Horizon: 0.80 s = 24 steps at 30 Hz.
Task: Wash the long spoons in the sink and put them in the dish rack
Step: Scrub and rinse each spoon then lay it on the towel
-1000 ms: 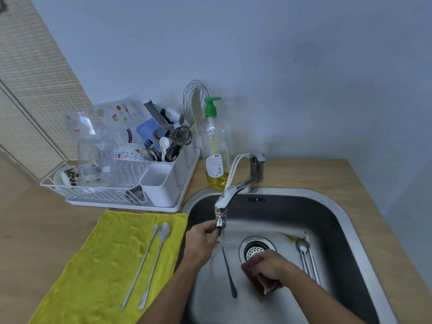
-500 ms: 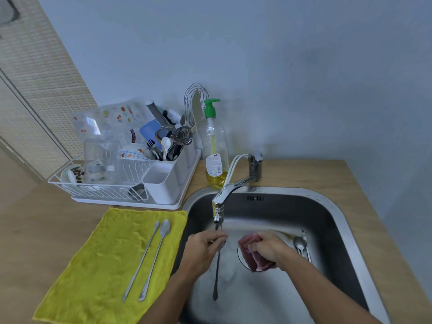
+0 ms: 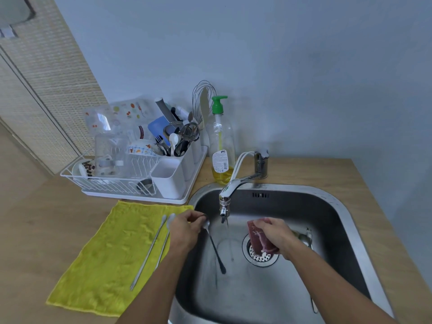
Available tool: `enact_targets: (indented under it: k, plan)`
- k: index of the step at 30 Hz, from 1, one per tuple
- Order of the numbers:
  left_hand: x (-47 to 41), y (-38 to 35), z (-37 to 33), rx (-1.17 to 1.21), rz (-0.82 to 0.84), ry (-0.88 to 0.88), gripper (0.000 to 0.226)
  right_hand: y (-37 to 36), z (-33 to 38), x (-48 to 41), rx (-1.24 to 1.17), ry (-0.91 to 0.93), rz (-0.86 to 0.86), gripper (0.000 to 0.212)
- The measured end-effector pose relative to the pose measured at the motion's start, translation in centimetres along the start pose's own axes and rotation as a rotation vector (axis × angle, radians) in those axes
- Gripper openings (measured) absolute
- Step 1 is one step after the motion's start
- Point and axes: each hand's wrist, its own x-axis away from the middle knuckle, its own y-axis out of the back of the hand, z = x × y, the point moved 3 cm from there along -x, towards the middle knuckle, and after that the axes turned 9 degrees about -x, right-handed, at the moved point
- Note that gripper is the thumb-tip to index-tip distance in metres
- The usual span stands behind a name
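The left hand [image 3: 185, 232] pinched a long spoon [image 3: 216, 251] over the sink [image 3: 315, 213]; the right hand [image 3: 274, 232] gripped a sponge [image 3: 256, 239]. Two spoons [image 3: 149, 253] beside it awaited racking.

The left hand [image 3: 187, 230] partly covers the bowl end of the long spoon [image 3: 216, 253] it pinches; its handle is smeared by blur. The right hand [image 3: 273, 235] and forearm hide most of the spoons [image 3: 305, 239] lying at the right of the sink [image 3: 343, 205], and the sponge [image 3: 257, 239] it grips covers part of the drain strainer [image 3: 259, 257]. Both forearms run off the near edge.
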Motion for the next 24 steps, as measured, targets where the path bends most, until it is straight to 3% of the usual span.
enact_targets:
  k: [16,20,24]
  plan:
    - [-0.7,-0.2,0.1,0.110,0.116,0.053,0.006,-0.3,-0.1,-0.4,-0.057,-0.020,-0.005,0.016]
    - [-2.2,2.4,-0.7,0.198,0.115,0.076,0.010,-0.7,-0.2,-0.6,-0.109,-0.049,0.000,0.016]
    - [-4.4,6.5,-0.2,0.132,0.166,0.028,0.009,-1.2,-0.4,-0.6,-0.199,-0.089,-0.013,0.013]
